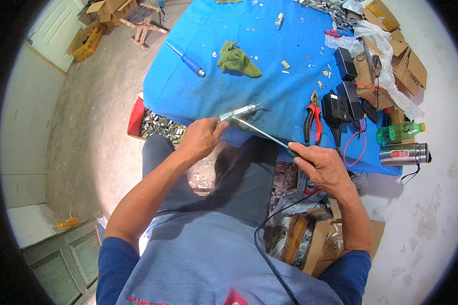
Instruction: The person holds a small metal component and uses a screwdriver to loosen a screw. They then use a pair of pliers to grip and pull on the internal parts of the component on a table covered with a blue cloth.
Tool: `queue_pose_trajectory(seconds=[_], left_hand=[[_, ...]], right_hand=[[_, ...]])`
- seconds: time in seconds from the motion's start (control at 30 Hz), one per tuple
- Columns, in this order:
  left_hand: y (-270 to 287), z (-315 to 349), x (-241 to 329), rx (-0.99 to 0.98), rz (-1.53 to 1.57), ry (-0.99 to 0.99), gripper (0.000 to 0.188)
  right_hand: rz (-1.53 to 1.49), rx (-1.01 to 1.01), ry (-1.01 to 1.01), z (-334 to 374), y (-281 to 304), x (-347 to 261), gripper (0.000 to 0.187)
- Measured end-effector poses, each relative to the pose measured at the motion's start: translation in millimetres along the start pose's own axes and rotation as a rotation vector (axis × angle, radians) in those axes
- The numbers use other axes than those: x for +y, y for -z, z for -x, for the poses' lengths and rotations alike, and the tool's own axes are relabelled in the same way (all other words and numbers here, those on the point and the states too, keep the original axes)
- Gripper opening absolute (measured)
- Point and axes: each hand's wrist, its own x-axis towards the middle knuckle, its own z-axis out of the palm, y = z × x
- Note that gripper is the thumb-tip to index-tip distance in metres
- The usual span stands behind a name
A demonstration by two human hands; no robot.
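My left hand (201,138) is closed around the near end of a slim, silvery metal piece (240,112); a thin point sticks out at its far end. In my right hand (321,165) is a screwdriver (263,133) with a long steel shaft, its handle mostly hidden by my fingers. The shaft slants up to the left, and its tip meets the metal piece near my left fingers. Both hands work at the near edge of a blue-covered table (188,99), above my lap. Red-handled pliers (313,122) lie just beyond my right hand.
On the table are a blue-handled screwdriver (191,65), a green cloth (237,60), small scraps and black power adapters (336,107) with cables. At right lie a green bottle (398,133) and a steel flask (403,154). A box of metal pieces (160,127) stands below the table's left edge.
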Motion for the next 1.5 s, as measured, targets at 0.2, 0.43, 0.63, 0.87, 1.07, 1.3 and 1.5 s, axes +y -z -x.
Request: queue_pose_trajectory(seconds=[0.2,0.43,0.63,0.87,1.07,1.3,1.5], left_hand=[[2.3,1.9,2.8,-0.004,0.006,-0.008,0.046],[0.1,2.2,2.1,0.017,0.003,-0.024,0.044],[0.0,1.6,2.7,0.013,0.012,-0.029,0.042],[1.5,1.8,2.2,-0.002,0.013,-0.035,0.042],[-0.3,1.1,3.9,-0.002,0.017,-0.032,0.042],[5.1,0.0,1.5,0.007,0.007,-0.004,0.043],[14.7,-0.4,5.4,-0.035,-0.001,0.001,0.045]], right_hand=[[0.074,-0.062,0.093,-10.5,13.9,-8.3,0.033],[0.117,-0.106,0.097,-20.6,26.4,-11.7,0.031],[0.095,-0.117,0.052,-27.8,30.4,-10.0,0.029],[0.068,-0.171,0.098,-38.1,39.7,-5.7,0.03],[-0.057,-0.244,0.099,-47.4,44.4,6.6,0.035],[-0.337,-0.459,-0.318,-61.5,53.4,6.5,0.037],[-0.5,-0.422,-0.401,-48.5,36.2,21.2,0.036]])
